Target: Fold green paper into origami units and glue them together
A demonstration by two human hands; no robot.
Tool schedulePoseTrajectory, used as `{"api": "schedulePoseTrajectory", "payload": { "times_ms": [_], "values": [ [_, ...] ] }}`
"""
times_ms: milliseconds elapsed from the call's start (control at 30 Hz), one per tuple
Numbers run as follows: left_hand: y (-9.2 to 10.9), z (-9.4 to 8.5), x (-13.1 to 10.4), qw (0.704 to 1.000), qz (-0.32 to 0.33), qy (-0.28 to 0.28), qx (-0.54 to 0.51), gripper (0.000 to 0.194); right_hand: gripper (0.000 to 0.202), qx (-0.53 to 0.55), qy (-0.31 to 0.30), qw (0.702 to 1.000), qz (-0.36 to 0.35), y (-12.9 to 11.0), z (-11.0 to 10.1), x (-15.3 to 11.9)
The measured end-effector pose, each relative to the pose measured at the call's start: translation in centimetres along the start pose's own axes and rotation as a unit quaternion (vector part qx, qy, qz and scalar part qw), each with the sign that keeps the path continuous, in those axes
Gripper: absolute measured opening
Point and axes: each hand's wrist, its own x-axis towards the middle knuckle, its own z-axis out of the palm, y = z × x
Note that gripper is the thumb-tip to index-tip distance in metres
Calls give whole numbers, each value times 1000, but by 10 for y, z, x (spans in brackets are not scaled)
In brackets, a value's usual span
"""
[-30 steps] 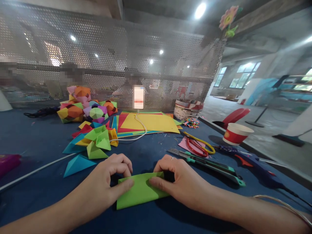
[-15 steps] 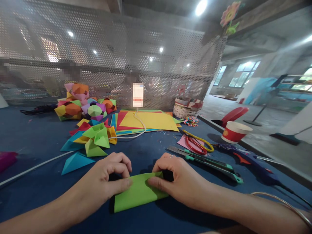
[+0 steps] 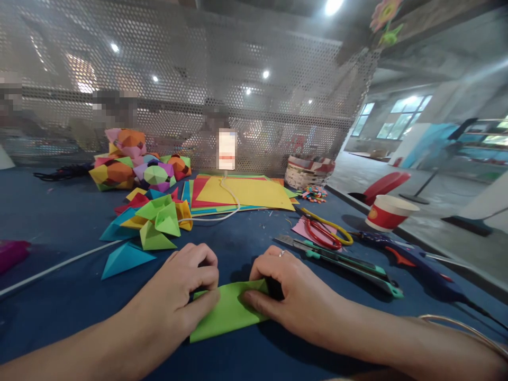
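A folded sheet of green paper (image 3: 228, 313) lies on the dark blue table, in front of me. My left hand (image 3: 190, 288) pinches its left part, thumb on top and fingers curled at the far edge. At the paper's right end, my right hand (image 3: 283, 296) grips it between the thumb and bent fingers; a ring sits on one finger. Beyond my left hand lie folded paper pieces (image 3: 161, 222) in green, yellow, red and blue. A separate blue folded piece (image 3: 127, 259) rests nearer to it. Past my right hand is a utility knife (image 3: 345, 264) with its blade showing.
Behind are stacked coloured sheets (image 3: 254, 193), a white cable (image 3: 214, 218), paper balls (image 3: 138, 164) and a woven basket (image 3: 307, 172). Scissors (image 3: 323, 233), a glue gun (image 3: 416, 264) and a paper cup (image 3: 391, 212) stand or lie to the right. A perforated screen (image 3: 178, 79) rises at the back.
My left hand has moved a little right and forward along the paper, its fingers curling in more. My right hand keeps its hold. The view has shifted slightly.
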Motion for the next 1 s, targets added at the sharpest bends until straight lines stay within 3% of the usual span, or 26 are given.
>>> {"api": "schedulePoseTrajectory", "payload": {
  "times_ms": [233,400,533,733,800,900,1000],
  "values": [
    [-3,5,-3,996,62,26,55,28,17,7,5,1000,3,0,1,0],
    [-5,7,-7,992,74,60,83,21,17,19,7,1000,13,2,1,0],
    [-7,7,-9,988,83,75,104,19,28,49,13,998,21,3,1,0],
    [-10,-1,-6,985,82,108,108,3,30,46,7,999,18,3,1,0],
    [-9,-5,-9,985,106,94,97,19,29,40,3,999,16,2,1,0],
    [-10,-8,-19,982,175,-12,66,57,28,31,3,999,8,3,2,-1],
    [-13,-10,-30,970,222,-84,44,79,28,28,6,1000,-1,3,2,-1]
  ]
}}
